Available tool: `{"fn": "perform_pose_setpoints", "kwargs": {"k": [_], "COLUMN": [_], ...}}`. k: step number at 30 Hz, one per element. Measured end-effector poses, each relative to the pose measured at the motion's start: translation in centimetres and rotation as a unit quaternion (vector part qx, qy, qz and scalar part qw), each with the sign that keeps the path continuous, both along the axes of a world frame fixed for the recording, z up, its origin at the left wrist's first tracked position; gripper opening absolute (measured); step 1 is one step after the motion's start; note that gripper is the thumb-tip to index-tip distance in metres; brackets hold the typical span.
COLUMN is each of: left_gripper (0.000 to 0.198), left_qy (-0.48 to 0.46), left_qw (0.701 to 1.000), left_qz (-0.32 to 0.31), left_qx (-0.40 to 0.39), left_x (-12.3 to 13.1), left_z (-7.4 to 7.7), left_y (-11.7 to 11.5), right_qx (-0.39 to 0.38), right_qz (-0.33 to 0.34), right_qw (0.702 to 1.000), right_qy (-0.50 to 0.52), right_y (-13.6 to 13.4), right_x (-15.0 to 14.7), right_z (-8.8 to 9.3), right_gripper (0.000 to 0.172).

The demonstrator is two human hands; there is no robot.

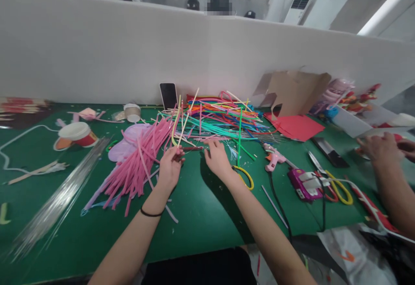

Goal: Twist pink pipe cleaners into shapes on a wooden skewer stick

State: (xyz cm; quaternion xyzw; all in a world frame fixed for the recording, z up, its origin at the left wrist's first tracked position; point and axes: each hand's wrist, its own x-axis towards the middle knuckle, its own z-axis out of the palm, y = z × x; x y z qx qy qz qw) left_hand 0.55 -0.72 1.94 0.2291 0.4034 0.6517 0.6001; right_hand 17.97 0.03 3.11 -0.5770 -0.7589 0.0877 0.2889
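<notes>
My left hand point(169, 167) is closed in a pinch on a thin dark red stick point(192, 148) that lies level over the green table point(201, 207). My right hand point(218, 159) reaches in from the right, fingers curled down near the stick's right end; whether it grips the stick is unclear. A bundle of pink pipe cleaners point(136, 166) lies just left of my left hand. A heap of mixed-colour pipe cleaners point(223, 116) spreads behind both hands. A black band circles my left wrist.
A pink glue gun point(274, 157), yellow-handled scissors point(337, 188) and a purple device point(304, 183) lie at the right. Another person's hand point(381, 149) works at the far right. Red paper point(296, 126), cardboard, a phone point(168, 96), a paper cup point(78, 134) and thin wires point(61, 194) surround the area.
</notes>
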Motion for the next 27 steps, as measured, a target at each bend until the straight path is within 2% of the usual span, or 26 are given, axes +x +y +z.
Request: {"fn": "perform_pose_setpoints", "kwargs": {"k": [2,4,7,10,15,21,23,25,27], "left_gripper": [0.027,0.029,0.032,0.032,0.034,0.036,0.036,0.036,0.037], "left_qy": [-0.008,-0.011,-0.010,-0.001,0.000,0.010,0.039,0.078,0.108], "left_qw": [1.000,1.000,0.999,0.998,0.996,0.994,0.993,0.992,0.990], "left_qz": [-0.011,-0.026,-0.044,-0.059,-0.088,-0.107,-0.106,-0.095,-0.078], "left_qx": [0.005,0.011,0.016,0.023,0.016,0.010,0.023,0.037,0.047], "left_x": [0.2,0.5,0.6,0.5,0.6,1.2,1.3,1.4,1.4], "left_z": [0.0,-0.1,-0.3,-0.4,-0.3,-0.3,-0.5,-0.7,-0.8], "left_y": [0.1,0.1,0.1,0.1,0.0,-0.3,-0.4,-0.3,-0.3], "right_qx": [-0.003,-0.013,-0.023,-0.025,-0.003,0.034,0.067,0.124,0.166], "right_qz": [-0.002,-0.007,-0.004,0.006,0.000,-0.105,-0.115,-0.098,-0.072], "right_qw": [0.995,0.988,0.988,0.991,0.998,0.993,0.985,0.964,0.940], "right_qy": [-0.103,-0.156,-0.154,-0.135,-0.068,0.041,0.107,0.215,0.288], "right_y": [2.4,4.7,7.1,8.1,7.4,4.8,3.9,2.8,1.6], "right_x": [-0.4,-1.0,-1.7,-1.6,0.7,4.2,4.5,4.2,3.5], "right_z": [0.2,0.2,-0.1,-0.3,0.1,0.9,1.2,1.7,2.3], "right_gripper": [0.039,0.041,0.040,0.034,0.032,0.031,0.034,0.037,0.031]}}
